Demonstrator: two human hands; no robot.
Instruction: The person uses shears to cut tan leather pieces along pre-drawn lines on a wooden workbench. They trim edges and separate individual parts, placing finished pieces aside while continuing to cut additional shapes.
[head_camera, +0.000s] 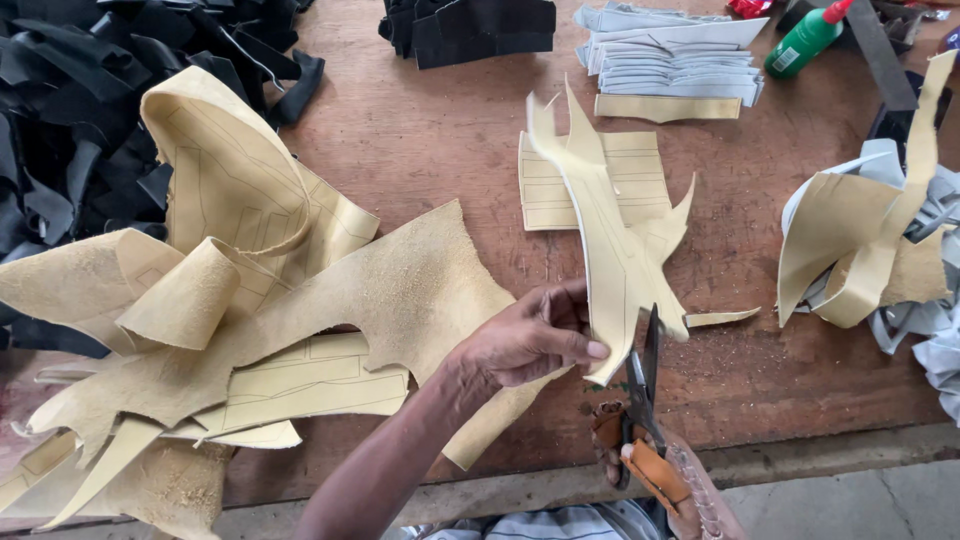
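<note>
We see a jagged, pale tan leather piece (612, 262) held upright above the bench, marked with pen lines, and black scissors (643, 375) open at its lower edge.

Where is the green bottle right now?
In the head view, the green bottle lies tilted at the table's far right, just right of the stack of pale grey pieces, far from both hands.

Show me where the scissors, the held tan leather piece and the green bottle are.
scissors (645, 375): head view, on the blades.
tan leather piece (615, 250): head view, on its middle.
green bottle (803, 42): head view, on its body.
</note>
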